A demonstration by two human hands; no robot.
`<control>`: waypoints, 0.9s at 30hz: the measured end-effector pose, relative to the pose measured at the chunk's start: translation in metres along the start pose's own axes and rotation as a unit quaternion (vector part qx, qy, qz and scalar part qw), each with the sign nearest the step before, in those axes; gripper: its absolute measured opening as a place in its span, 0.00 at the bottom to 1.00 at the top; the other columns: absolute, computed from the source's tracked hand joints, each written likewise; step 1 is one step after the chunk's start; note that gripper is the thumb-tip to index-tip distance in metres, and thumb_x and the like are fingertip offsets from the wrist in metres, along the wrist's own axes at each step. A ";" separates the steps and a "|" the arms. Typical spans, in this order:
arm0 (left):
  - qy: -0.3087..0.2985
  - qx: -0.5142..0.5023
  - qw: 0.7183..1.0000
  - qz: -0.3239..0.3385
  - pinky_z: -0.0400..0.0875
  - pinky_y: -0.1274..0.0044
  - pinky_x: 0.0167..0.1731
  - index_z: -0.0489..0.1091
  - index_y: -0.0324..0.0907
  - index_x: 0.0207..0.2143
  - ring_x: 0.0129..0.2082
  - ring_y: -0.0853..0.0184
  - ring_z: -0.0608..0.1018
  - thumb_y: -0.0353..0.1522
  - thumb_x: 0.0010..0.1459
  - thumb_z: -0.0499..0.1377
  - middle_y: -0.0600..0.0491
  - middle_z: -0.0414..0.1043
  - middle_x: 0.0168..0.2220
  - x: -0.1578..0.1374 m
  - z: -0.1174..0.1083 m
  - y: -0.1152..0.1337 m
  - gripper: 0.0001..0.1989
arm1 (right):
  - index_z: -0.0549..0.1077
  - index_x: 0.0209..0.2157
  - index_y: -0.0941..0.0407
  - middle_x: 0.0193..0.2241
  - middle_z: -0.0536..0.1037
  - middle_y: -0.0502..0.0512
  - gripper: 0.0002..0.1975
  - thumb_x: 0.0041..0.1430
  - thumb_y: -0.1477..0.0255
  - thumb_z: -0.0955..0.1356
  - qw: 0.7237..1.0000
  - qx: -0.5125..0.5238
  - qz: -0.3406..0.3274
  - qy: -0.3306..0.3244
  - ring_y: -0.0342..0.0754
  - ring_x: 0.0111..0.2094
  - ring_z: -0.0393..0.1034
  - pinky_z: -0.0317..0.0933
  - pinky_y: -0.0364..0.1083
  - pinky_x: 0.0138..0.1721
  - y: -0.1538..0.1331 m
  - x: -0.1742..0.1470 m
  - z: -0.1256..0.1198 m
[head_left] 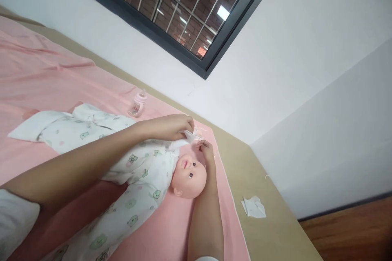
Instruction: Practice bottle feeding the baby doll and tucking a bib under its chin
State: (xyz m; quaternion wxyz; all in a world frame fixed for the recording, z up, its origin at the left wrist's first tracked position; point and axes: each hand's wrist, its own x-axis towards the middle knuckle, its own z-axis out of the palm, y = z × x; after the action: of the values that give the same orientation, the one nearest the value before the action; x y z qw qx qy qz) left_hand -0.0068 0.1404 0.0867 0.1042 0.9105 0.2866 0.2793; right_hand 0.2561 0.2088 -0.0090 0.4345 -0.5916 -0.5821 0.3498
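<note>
A baby doll (pixel 191 177) in a white romper with green bear prints (pixel 143 167) lies on its back on a pink blanket (pixel 171 228). My left hand (pixel 179 126) reaches across the doll's body, its fingers closed on a thin white tissue (pixel 190 136) beside the head. My right forearm passes alongside the top of the doll's head. At the tissue's other edge my right hand (pixel 206 149) has its fingers curled together, seemingly pinching it. A small object behind the tissue is partly hidden.
A pink-topped baby bottle (pixel 137 104) stands on the blanket near the wall. A folded white tissue (pixel 254 207) lies on the tan tabletop (pixel 245 171) to the right. A dark-framed window (pixel 203 65) with bars is set in the white wall above.
</note>
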 end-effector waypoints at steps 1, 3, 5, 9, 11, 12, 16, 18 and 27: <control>0.020 0.004 1.000 -0.005 0.67 0.74 0.48 0.77 0.41 0.34 0.52 0.61 0.74 0.24 0.56 0.53 0.47 0.73 0.52 -0.002 -0.003 -0.001 0.13 | 0.76 0.31 0.59 0.32 0.78 0.55 0.06 0.58 0.74 0.66 1.000 0.008 -0.009 0.003 0.45 0.33 0.70 0.68 0.46 0.38 -0.005 0.004 -0.006; 0.059 0.015 0.998 -0.016 0.65 0.70 0.56 0.79 0.43 0.36 0.59 0.59 0.70 0.25 0.57 0.54 0.47 0.69 0.58 -0.005 -0.007 -0.004 0.13 | 0.73 0.26 0.58 0.27 0.76 0.52 0.04 0.51 0.76 0.65 0.999 0.026 -0.046 0.003 0.44 0.31 0.69 0.66 0.45 0.39 -0.019 0.007 -0.018; 0.085 0.034 0.995 -0.027 0.61 0.65 0.61 0.80 0.45 0.37 0.63 0.56 0.66 0.25 0.56 0.55 0.48 0.67 0.61 -0.007 -0.009 -0.007 0.14 | 0.73 0.28 0.56 0.32 0.79 0.52 0.03 0.49 0.74 0.67 0.993 0.042 -0.110 -0.012 0.46 0.36 0.72 0.66 0.46 0.43 -0.038 0.003 -0.026; 0.079 0.071 0.993 -0.051 0.59 0.62 0.62 0.80 0.45 0.39 0.64 0.54 0.65 0.25 0.55 0.55 0.48 0.66 0.63 -0.007 -0.009 -0.012 0.16 | 0.75 0.38 0.53 0.49 0.79 0.56 0.12 0.52 0.64 0.72 0.971 0.022 -0.217 -0.094 0.51 0.53 0.71 0.66 0.50 0.54 -0.085 -0.023 -0.025; 0.060 0.078 0.993 -0.059 0.61 0.63 0.60 0.80 0.44 0.39 0.63 0.53 0.67 0.26 0.56 0.54 0.47 0.68 0.62 -0.006 -0.009 -0.013 0.15 | 0.75 0.45 0.51 0.55 0.75 0.56 0.19 0.51 0.62 0.75 0.957 -0.017 -0.255 -0.141 0.51 0.59 0.67 0.63 0.52 0.58 -0.105 -0.038 -0.016; 0.050 0.078 0.994 -0.057 0.62 0.65 0.58 0.79 0.44 0.38 0.61 0.54 0.69 0.26 0.56 0.54 0.48 0.70 0.59 -0.006 -0.009 -0.014 0.15 | 0.74 0.47 0.50 0.58 0.73 0.55 0.22 0.50 0.62 0.76 0.948 -0.041 -0.274 -0.160 0.52 0.61 0.66 0.62 0.53 0.61 -0.112 -0.044 -0.011; 0.036 0.067 0.996 -0.042 0.67 0.72 0.46 0.78 0.44 0.35 0.43 0.59 0.79 0.27 0.56 0.54 0.51 0.80 0.41 -0.004 -0.008 -0.021 0.12 | 0.76 0.48 0.49 0.56 0.75 0.54 0.21 0.52 0.64 0.76 0.920 -0.149 -0.321 -0.169 0.52 0.59 0.68 0.60 0.54 0.62 -0.130 -0.063 0.008; 0.046 0.068 0.996 -0.045 0.66 0.72 0.43 0.77 0.44 0.33 0.37 0.60 0.79 0.28 0.56 0.55 0.51 0.80 0.35 -0.004 -0.007 -0.026 0.10 | 0.76 0.47 0.50 0.50 0.79 0.54 0.16 0.56 0.67 0.73 0.915 -0.186 -0.326 -0.147 0.52 0.55 0.71 0.62 0.54 0.59 -0.133 -0.069 0.013; -0.007 0.036 0.995 -0.091 0.60 0.75 0.29 0.71 0.41 0.29 0.27 0.65 0.74 0.31 0.60 0.52 0.52 0.75 0.27 -0.009 -0.020 -0.032 0.10 | 0.77 0.41 0.53 0.41 0.82 0.53 0.10 0.59 0.66 0.70 0.936 -0.151 -0.300 -0.105 0.49 0.43 0.75 0.67 0.49 0.49 -0.126 -0.059 0.012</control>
State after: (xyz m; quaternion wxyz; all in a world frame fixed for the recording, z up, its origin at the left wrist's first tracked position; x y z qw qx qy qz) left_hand -0.0390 0.1621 0.0878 0.0982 0.8859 0.3773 0.2514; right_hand 0.1924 0.1450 0.0969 0.3612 -0.4080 -0.8208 0.1715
